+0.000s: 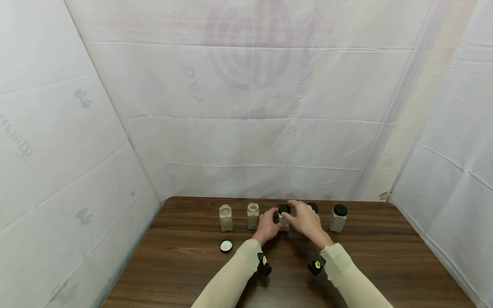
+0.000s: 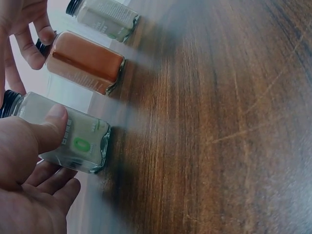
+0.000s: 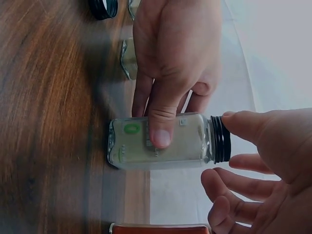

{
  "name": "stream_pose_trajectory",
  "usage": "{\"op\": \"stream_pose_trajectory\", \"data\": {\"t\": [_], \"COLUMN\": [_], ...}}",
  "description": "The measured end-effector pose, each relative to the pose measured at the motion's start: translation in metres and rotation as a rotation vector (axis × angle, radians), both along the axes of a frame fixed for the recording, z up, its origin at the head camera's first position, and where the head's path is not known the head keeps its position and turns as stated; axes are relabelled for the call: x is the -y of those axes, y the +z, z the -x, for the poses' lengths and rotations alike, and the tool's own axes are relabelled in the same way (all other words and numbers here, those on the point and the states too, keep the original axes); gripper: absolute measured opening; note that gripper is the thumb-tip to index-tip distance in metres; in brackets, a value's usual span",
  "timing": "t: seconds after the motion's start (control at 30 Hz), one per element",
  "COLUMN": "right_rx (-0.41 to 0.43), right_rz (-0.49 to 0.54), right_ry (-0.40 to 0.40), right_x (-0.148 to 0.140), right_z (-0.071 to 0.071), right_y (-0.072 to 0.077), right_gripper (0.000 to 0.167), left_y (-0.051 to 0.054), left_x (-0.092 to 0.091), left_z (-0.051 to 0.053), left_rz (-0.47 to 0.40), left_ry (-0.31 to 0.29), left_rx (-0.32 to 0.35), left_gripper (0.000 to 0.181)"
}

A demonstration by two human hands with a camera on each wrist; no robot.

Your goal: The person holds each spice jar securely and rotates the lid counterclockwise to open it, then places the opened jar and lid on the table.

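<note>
A square glass jar with pale contents (image 1: 284, 226) (image 2: 83, 134) (image 3: 180, 141) stands upright on the wooden table. My left hand (image 1: 267, 225) (image 2: 29, 165) (image 3: 175, 53) grips its body, thumb on the front and fingers round the back. Its black lid (image 1: 284, 208) (image 2: 9, 103) (image 3: 222, 139) sits on the jar's neck. My right hand (image 1: 307, 218) (image 2: 29, 29) (image 3: 273, 161) pinches this lid between thumb and index finger, the other fingers loosely bent beside it. Whether the lid is loose or tight, I cannot tell.
Left of my hands stand two lidless jars (image 1: 226, 219) (image 1: 253, 217); a loose black lid (image 1: 226, 245) lies in front, pale inside up. A jar with reddish-orange contents (image 2: 85, 61) stands partly behind my right hand. Farther right is another black-lidded jar (image 1: 337, 220). White sheeting (image 1: 246, 141) surrounds the table.
</note>
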State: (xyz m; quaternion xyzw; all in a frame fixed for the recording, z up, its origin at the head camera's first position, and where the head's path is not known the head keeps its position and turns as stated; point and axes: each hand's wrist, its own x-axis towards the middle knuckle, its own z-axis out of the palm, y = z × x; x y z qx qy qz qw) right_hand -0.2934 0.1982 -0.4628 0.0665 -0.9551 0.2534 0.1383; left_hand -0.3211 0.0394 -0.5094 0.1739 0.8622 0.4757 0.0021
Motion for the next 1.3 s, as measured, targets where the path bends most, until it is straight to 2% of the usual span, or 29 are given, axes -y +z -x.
{"op": "stream_pose_trajectory", "data": {"t": [0.37, 0.73, 1.3], "right_rx": [-0.001, -0.001, -0.016], "right_rz": [0.054, 0.107, 0.17], "right_ry": [-0.042, -0.073, -0.04], "right_x": [0.009, 0.013, 0.013], "right_z": [0.002, 0.004, 0.006], "right_y": [-0.005, -0.008, -0.013], "right_gripper": [0.057, 0.055, 0.049], "left_y": [-0.004, -0.007, -0.011], "left_x": [-0.001, 0.001, 0.002], "left_z": [0.005, 0.007, 0.01], "left_rz": [0.037, 0.044, 0.084], "left_ry": [0.027, 0.017, -0.001], "left_rx": [-0.029, -0.037, -0.091], "left_gripper": [0.049, 0.046, 0.04]}}
